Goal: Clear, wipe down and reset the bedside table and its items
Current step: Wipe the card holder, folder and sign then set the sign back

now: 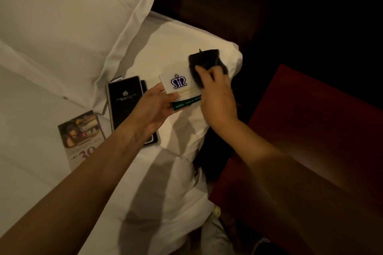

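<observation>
Left hand point(154, 105) gripping a white card point(179, 89) over the bed point(145, 172) edge, right hand point(215, 97) pressing a dark cloth point(204, 62) on the card, black folder point(126, 101) and leaflet point(83, 136) on the bed, red counter point(310, 130) beside the bed

The white card point(179, 89) bears a purple crown emblem; along its green lower edge, toward 5 o'clock, "Good" can be read, the rest blurred. The leaflet point(81, 136) at 8 o'clock shows a large red "30". The black booklet point(126, 105) carries a small crest, its lettering illegible.
</observation>
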Motion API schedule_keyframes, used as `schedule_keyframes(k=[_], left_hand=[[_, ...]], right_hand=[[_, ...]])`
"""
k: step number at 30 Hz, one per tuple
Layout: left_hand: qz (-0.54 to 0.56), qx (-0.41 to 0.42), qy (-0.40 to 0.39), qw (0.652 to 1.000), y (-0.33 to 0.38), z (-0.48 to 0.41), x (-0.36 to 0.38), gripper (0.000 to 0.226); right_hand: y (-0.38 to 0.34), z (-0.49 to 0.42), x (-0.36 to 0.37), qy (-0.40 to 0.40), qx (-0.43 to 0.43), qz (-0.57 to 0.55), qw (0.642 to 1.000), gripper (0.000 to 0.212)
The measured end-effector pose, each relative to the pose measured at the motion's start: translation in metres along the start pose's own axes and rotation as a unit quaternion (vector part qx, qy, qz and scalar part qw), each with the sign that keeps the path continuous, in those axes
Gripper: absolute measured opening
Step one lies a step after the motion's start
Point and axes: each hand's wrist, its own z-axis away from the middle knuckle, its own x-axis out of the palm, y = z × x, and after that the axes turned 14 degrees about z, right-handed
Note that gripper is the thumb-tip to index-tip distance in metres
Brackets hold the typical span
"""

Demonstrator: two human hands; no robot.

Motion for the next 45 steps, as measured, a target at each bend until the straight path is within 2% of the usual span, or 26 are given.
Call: schedule_keyframes(k=[3,5,10,14,19,25,32,38,45], left_hand=[[-0.020,0.011,0.000,1.000,0.002,0.006,-0.005,0.034],[-0.032,0.011,0.001,0.999,0.003,0.010,-0.008,0.032],[-0.090,-0.037,-0.017,0.995,0.002,0.013,-0.001,0.041],[-0.122,-0.070,-0.040,0.989,-0.003,0.014,0.018,0.038],[-0.150,-0.065,-0.045,0.986,-0.023,0.007,0.059,0.034],[-0.240,-0.084,-0.113,0.960,-0.080,0.007,0.148,0.034],[-0.270,-0.128,-0.153,0.942,-0.180,0.003,0.260,0.041],[-0.313,-0.130,-0.180,0.924,-0.251,-0.020,0.326,0.038],[-0.329,-0.097,-0.191,0.920,-0.294,-0.064,0.369,0.042]], right_hand=[[-0.029,0.023,0.004,0.033,-0.055,0.018,0.998,0.064],[-0.029,0.025,0.005,0.044,-0.050,0.024,0.997,0.064],[0.012,0.036,-0.007,0.011,0.084,0.020,0.996,0.061],[0.059,0.063,-0.038,0.036,0.195,0.019,0.980,0.059],[0.114,0.112,-0.078,0.019,0.263,0.035,0.964,0.055],[0.181,0.187,-0.118,-0.022,0.335,0.050,0.941,0.057],[0.269,0.279,-0.141,-0.027,0.411,0.037,0.910,0.061],[0.320,0.337,-0.125,-0.026,0.445,0.030,0.894,0.061],[0.339,0.360,-0.091,0.000,0.437,0.040,0.899,0.062]])
